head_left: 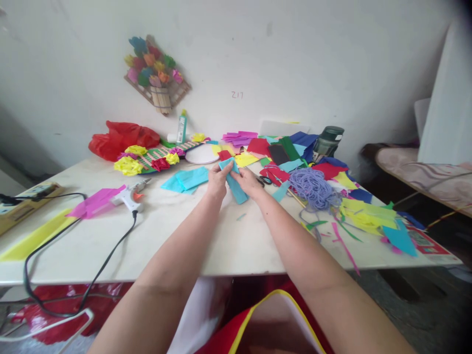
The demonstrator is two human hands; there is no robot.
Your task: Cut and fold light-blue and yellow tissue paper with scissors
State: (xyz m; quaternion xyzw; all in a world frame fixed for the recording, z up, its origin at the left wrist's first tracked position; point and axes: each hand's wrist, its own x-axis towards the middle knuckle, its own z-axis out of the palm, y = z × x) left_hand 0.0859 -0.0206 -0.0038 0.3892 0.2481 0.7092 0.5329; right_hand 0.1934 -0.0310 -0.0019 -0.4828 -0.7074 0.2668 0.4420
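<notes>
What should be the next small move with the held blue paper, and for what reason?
Perhaps the right hand should smooth the held blue paper toward its near end: the left hand also holds it, and that end extends free.

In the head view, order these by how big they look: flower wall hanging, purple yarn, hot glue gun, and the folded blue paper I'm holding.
1. Flower wall hanging
2. Purple yarn
3. Hot glue gun and folded blue paper: too alike to rank; the paper is partly covered.
</notes>
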